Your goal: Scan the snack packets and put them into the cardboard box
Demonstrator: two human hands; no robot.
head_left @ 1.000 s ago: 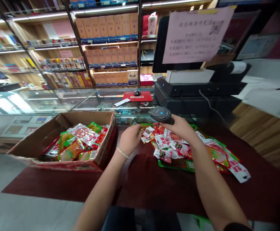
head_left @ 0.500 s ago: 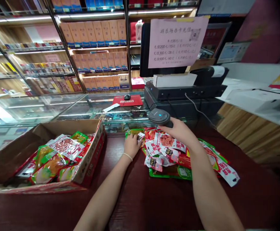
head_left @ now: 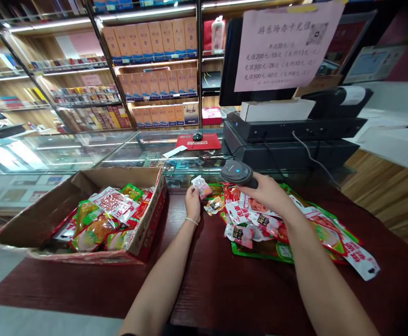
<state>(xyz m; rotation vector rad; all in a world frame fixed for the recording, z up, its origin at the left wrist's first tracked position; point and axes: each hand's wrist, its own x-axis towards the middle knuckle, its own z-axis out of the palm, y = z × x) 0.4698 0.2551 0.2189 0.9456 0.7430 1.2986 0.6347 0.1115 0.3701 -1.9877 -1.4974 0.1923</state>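
Note:
My left hand [head_left: 192, 204] is closed on the edge of a small pink and white snack packet [head_left: 201, 187], lifted at the left side of a heap. In my right hand [head_left: 270, 194] is a dark grey barcode scanner [head_left: 237, 173], a small blue light on its top and its head toward the left. Under the scanner and right forearm lies the heap of snack packets [head_left: 238, 212], in red, white and green. A small orange packet [head_left: 214, 205] rests at its left edge. My right forearm covers part of the heap.
Left on the dark red counter [head_left: 95, 289] stands an open cardboard box [head_left: 137, 254] with several snack packets in it. Behind are a glass case [head_left: 120, 151], a mouse [head_left: 197, 136] on a red pad, and a register [head_left: 295, 144] with a pink paper sign [head_left: 288, 46].
My left hand has picked the small pink and white packet up from the heap, uncovering the orange packet. The scanner stays in my right hand above the heap. The view has shifted slightly.

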